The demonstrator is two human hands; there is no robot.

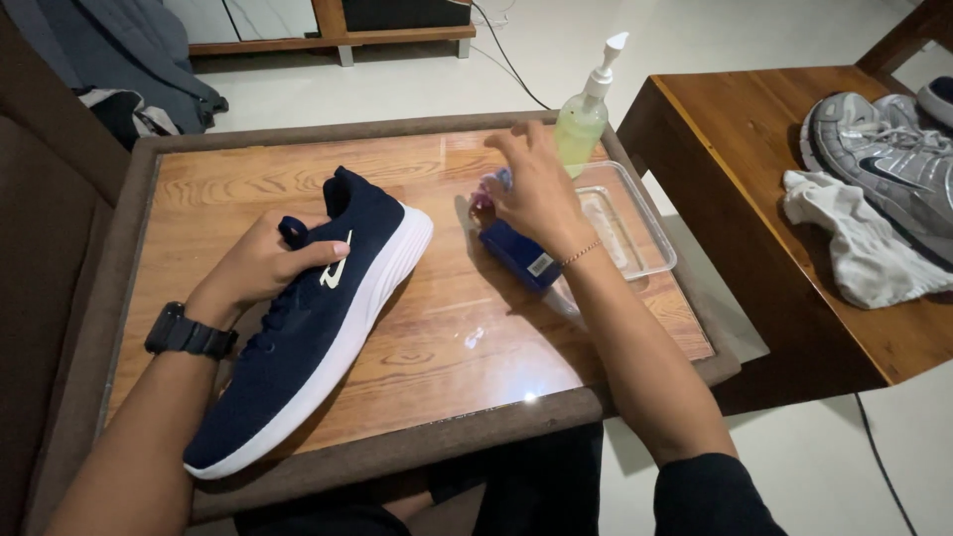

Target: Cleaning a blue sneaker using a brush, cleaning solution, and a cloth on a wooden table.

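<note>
Left hand (266, 260) is wrapped over the collar and lace area of a navy sneaker (318, 318), fingers curled and thumb laid along the side panel: a steadying grip that pins the shoe in place. Sneaker lies tipped on its side on the worktop (437, 337), white sole facing toward the right hand, toe pointing back at the person, so the sole edge is exposed and easy to get at. A black wristwatch (189, 335) sits on that wrist. Right hand (536, 189) is over the far middle of the worktop, fingers loosely curled down onto a small pink-purple item (493, 187); too covered to tell what it is, or whether it's pinched or just touched. A dark blue bottle (520, 254) lies on its side just beneath that wrist, which wears a thin bracelet. Clear shallow plastic tray (635, 233) sits just beside that hand at the worktop's right edge, with a pump bottle of yellow-green liquid (584, 114) standing at its far end; the liquids are grouped on the right-hand side, within short reach. Second wooden table (774, 129) to the right, well apart, carries a grey running shoe (884, 164) and a crumpled white cloth (854, 238).
</note>
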